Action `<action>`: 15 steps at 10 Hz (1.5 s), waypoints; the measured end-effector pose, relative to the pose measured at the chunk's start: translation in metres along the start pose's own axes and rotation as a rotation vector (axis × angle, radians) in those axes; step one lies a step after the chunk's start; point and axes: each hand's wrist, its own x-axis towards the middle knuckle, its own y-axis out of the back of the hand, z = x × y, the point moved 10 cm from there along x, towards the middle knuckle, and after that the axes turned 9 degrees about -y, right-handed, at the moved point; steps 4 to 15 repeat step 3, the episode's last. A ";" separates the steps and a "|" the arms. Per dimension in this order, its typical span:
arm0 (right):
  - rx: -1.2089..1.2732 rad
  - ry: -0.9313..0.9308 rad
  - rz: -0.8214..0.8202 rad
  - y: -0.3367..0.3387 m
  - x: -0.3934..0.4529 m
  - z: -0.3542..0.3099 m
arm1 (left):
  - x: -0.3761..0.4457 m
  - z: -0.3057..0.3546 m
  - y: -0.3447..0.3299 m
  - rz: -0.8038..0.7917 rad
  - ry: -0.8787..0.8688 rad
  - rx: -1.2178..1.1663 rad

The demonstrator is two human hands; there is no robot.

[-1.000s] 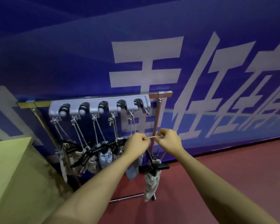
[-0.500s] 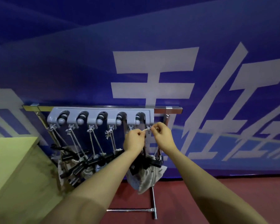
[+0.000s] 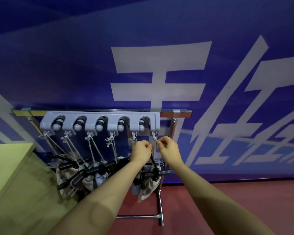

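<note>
Nearest the camera, two bare forearms are stretched forward over the red floor (image 3: 236, 200), and the lower part of the rack is partly hidden by the left one. At the left edge a yellow-green tabletop (image 3: 5, 163) is seen, close beside the metal stand (image 3: 160, 209), whose foot rests on the floor. Further in, a cluster of cloth pouches (image 3: 85, 177) with black clips is hung on cords from the hooks to the left. One more pouch (image 3: 149, 185) is hung below the hands, its upper part covered by the left wrist. Above it, the left hand (image 3: 141, 150) and the right hand (image 3: 169, 148) are held close together, knuckles up and fingers curled. A pale cord (image 3: 154, 141) is pinched by the fingertips of each, just under the rightmost hook (image 3: 154, 134) of the grey holder (image 3: 98, 116). Whether the cord is already caught on that hook cannot be told, though it appears to touch it. Behind everything a blue banner (image 3: 75, 65) with white characters is spread.
</note>
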 end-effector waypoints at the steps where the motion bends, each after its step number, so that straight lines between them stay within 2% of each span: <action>1: -0.002 -0.050 0.096 0.011 -0.007 0.003 | -0.005 0.005 0.009 -0.009 -0.034 -0.007; 2: 0.013 -0.054 0.179 0.025 -0.027 -0.009 | -0.015 0.016 0.029 0.014 -0.094 -0.036; 3: 0.094 0.040 0.157 0.028 -0.040 -0.052 | -0.021 0.037 0.061 0.074 -0.176 -0.097; 15: 0.094 0.040 0.157 0.028 -0.040 -0.052 | -0.021 0.037 0.061 0.074 -0.176 -0.097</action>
